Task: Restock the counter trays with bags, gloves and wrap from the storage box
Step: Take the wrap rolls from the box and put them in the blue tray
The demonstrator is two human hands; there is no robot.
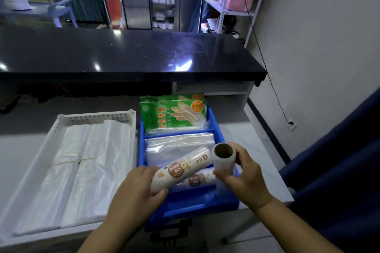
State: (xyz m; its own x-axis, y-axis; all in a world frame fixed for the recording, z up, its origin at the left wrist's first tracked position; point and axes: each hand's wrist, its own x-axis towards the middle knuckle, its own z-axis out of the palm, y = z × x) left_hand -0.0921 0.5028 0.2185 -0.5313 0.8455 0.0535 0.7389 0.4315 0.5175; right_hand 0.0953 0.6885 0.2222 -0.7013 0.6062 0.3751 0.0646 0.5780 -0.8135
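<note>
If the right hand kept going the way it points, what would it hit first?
Probably the labelled wrap roll held by the left hand: the right hand points toward it, and the plain roll it grips looks nearly against it, though depth is unclear.

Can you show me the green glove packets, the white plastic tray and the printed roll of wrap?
Green glove packets (174, 113): head view, front of the top packet.
White perforated plastic tray (96, 118): head view, its far rim.
Printed roll of wrap (182, 169): head view, middle of its label.
</note>
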